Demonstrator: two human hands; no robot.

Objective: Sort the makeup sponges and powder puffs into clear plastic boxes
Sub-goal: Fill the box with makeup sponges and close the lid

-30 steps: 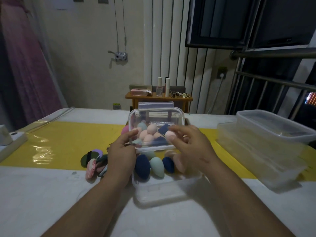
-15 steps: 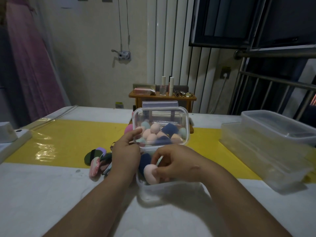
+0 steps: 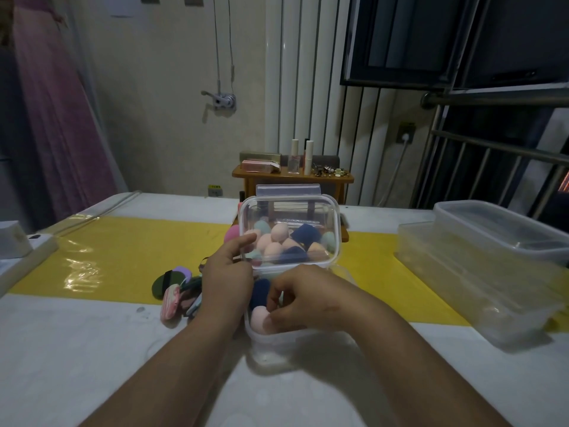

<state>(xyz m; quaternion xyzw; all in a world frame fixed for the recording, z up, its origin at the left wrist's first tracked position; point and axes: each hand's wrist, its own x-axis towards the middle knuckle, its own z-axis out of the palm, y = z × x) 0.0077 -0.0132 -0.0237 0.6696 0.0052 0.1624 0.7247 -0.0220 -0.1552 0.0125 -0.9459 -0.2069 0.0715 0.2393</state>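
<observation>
A clear plastic box (image 3: 290,208) stands tilted toward me with several pink, navy and teal makeup sponges inside. My left hand (image 3: 228,282) grips its lower left edge. In front of it lies a low clear box (image 3: 277,339) on the white table. My right hand (image 3: 308,298) reaches into that low box, fingers curled round a pink sponge (image 3: 258,317) next to a navy sponge (image 3: 260,291). A heap of flat powder puffs (image 3: 177,291) lies left of my left hand.
Two large clear boxes (image 3: 492,266) are stacked at the right on the yellow strip (image 3: 138,248). A white device (image 3: 18,241) sits at the left edge. A small wooden stand (image 3: 292,178) with bottles is behind the table.
My right hand left the tilted box carrying a pink sponge, came down toward me and now holds it inside the low box. My left hand stayed on the tilted box.
</observation>
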